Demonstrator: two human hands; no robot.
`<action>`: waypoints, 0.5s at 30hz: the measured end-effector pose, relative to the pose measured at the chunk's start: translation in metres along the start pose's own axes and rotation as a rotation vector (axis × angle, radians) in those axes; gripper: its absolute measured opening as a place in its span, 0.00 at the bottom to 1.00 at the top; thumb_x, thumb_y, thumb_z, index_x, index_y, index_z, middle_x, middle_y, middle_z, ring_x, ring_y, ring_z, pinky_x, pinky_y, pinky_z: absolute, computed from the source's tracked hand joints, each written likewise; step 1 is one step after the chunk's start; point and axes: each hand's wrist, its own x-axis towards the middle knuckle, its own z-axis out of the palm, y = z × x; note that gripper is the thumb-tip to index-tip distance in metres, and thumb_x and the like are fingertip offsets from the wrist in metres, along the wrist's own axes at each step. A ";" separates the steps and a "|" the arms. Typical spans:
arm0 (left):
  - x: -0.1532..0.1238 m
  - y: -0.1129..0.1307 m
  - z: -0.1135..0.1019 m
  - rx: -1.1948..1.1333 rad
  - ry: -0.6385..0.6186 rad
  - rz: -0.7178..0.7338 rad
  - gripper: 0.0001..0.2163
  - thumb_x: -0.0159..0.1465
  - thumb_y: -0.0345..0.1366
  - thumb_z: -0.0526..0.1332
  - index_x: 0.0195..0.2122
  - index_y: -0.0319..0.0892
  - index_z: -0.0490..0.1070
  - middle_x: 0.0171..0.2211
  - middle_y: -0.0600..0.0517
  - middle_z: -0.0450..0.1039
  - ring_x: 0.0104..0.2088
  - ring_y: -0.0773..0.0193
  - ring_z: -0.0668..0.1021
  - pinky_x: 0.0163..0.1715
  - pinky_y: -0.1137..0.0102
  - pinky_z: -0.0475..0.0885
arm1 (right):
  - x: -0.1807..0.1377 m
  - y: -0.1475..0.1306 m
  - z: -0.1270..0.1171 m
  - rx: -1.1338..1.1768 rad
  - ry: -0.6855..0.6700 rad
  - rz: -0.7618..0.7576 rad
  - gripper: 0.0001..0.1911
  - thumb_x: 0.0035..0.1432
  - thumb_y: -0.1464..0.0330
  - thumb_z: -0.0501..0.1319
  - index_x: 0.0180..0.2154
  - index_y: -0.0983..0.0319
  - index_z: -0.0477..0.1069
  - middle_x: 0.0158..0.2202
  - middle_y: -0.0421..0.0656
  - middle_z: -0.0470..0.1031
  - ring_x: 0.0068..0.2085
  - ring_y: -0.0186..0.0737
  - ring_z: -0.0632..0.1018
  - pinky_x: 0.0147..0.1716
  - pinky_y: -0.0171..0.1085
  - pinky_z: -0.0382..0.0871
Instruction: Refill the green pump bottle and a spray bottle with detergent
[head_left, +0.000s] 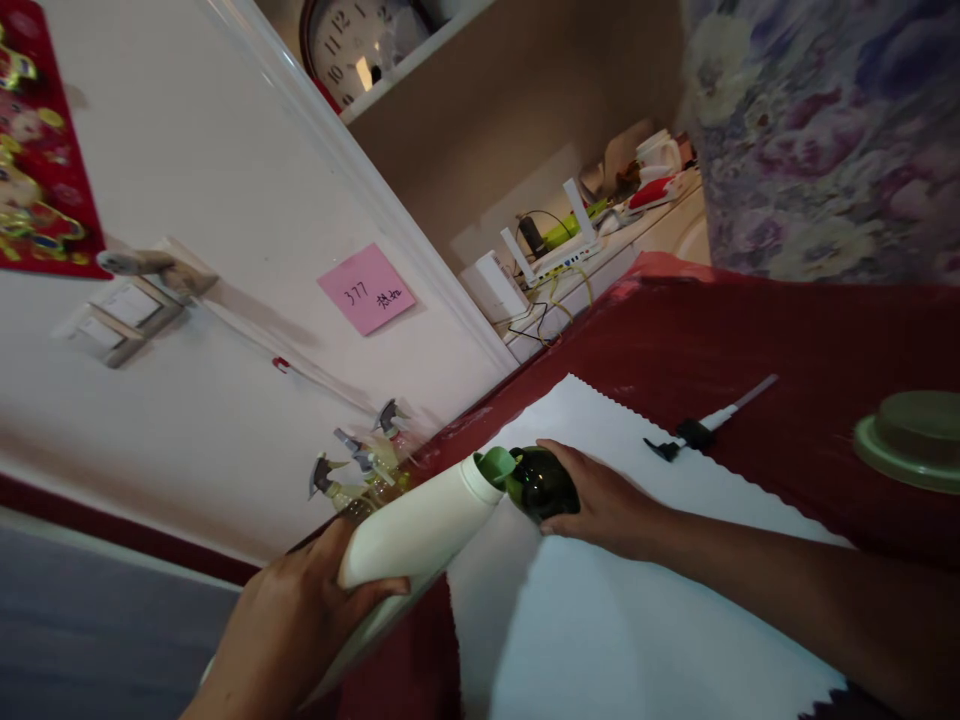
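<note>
My left hand [300,610] is wrapped round a long pale bottle [424,525], tilted so that its mouth points up and to the right. Green liquid or a green lining shows at that mouth; which one I cannot tell. My right hand [600,495] grips a dark green glossy bottle [544,484], its neck at the pale bottle's mouth. Both are over a white sheet with a zigzag edge [577,620]. A black pump head with a clear tube [697,430] lies at the sheet's right edge, partly on the dark red table [810,340].
Several spray bottles [367,465] stand by the wall at the left. A pale green lid-like dish [911,440] sits at the right. Behind are a white router [559,262] with cables and a floral-covered block [817,140].
</note>
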 end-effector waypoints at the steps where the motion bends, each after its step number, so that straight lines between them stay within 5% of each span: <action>1: -0.001 0.001 0.003 -0.037 0.003 -0.002 0.20 0.62 0.60 0.57 0.37 0.47 0.71 0.25 0.49 0.80 0.28 0.48 0.84 0.29 0.65 0.69 | 0.000 0.000 0.000 0.005 -0.005 -0.003 0.44 0.47 0.66 0.73 0.64 0.50 0.60 0.61 0.47 0.74 0.61 0.60 0.74 0.56 0.56 0.69; 10: -0.005 -0.001 0.005 -0.590 0.185 -0.134 0.22 0.54 0.62 0.65 0.28 0.46 0.72 0.20 0.56 0.76 0.23 0.58 0.78 0.23 0.70 0.69 | -0.003 0.009 0.004 0.052 -0.043 0.096 0.51 0.49 0.59 0.72 0.70 0.54 0.52 0.68 0.54 0.65 0.67 0.62 0.67 0.64 0.63 0.61; 15: -0.008 0.000 0.007 -0.871 0.310 -0.313 0.20 0.51 0.56 0.69 0.33 0.43 0.77 0.25 0.53 0.79 0.28 0.56 0.79 0.26 0.69 0.73 | -0.006 0.010 0.003 0.061 -0.068 0.150 0.44 0.63 0.47 0.60 0.73 0.53 0.46 0.73 0.51 0.58 0.71 0.60 0.61 0.68 0.64 0.54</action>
